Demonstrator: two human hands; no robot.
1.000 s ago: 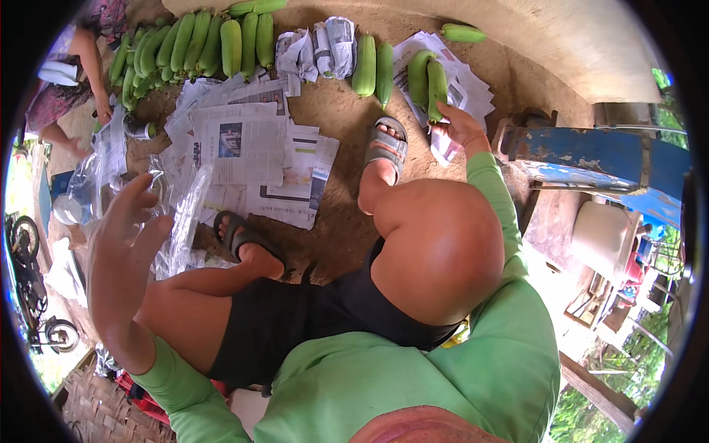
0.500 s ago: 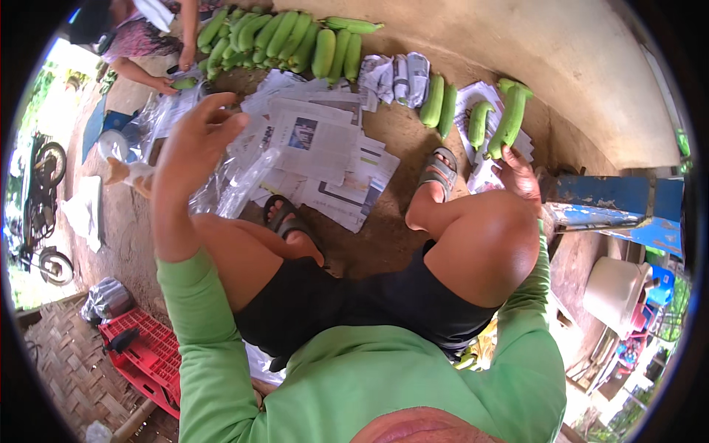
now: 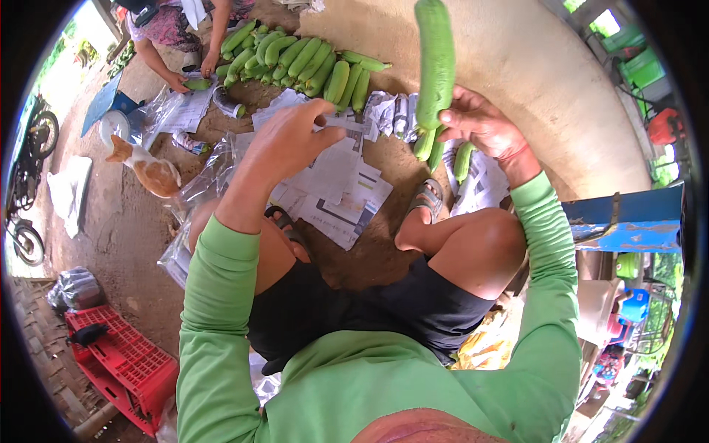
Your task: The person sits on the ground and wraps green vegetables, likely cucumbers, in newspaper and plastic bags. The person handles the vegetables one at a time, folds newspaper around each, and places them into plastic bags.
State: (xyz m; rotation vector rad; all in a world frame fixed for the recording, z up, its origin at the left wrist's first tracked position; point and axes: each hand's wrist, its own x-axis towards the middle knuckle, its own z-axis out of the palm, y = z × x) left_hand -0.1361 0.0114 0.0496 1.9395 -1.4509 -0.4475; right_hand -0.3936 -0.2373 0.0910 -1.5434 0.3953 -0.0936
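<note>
Green gourd [image 3: 436,63] up, top centre-right
I see right hand [image 3: 484,127] pinching its lower end, probably keeping the rest clear; left hand [image 3: 288,144] half-spread, looks empty, over newspaper [image 3: 331,181].

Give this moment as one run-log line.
right hand: holds long green gourd near one end; left hand: empty, above newspaper sheets; gourd pile: beyond sheets
</note>
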